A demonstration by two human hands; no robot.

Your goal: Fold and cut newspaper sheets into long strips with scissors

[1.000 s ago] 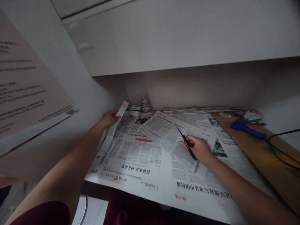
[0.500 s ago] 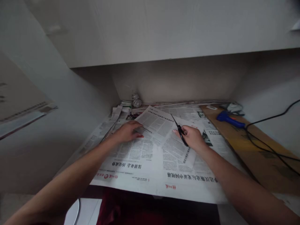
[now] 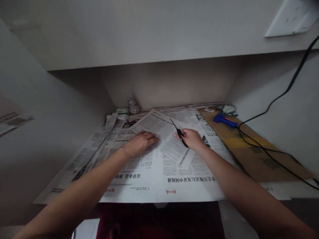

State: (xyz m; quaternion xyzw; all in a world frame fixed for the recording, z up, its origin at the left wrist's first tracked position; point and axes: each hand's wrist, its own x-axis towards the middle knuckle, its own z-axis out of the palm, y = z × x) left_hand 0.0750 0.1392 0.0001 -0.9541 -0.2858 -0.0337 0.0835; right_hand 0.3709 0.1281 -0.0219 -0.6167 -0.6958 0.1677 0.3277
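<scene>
My right hand (image 3: 191, 138) is closed round the black handles of a pair of scissors (image 3: 183, 138), whose narrow blades point away and to the left. Beneath them lies a loose newspaper piece (image 3: 159, 123), slanted over the larger spread newspaper. My left hand (image 3: 143, 142) rests palm down at the left edge of this piece, fingers stretched out and close together. The thumb and whatever is under the palm are hidden. Spread newspaper (image 3: 152, 194) covers the tabletop.
Long thin paper strips (image 3: 99, 149) lie on the left. A small woven gourd-shaped object (image 3: 134, 107) stands at the back. On the right, a blue glue gun (image 3: 225, 120) with a black cable (image 3: 270, 108) lies on cardboard (image 3: 259, 159). An overhead cabinet (image 3: 149, 36) hangs above.
My left hand has moved right and turned palm down over the paper; the red bit seen by its thumb is now hidden. The view has shifted right. My right hand keeps the scissors.
</scene>
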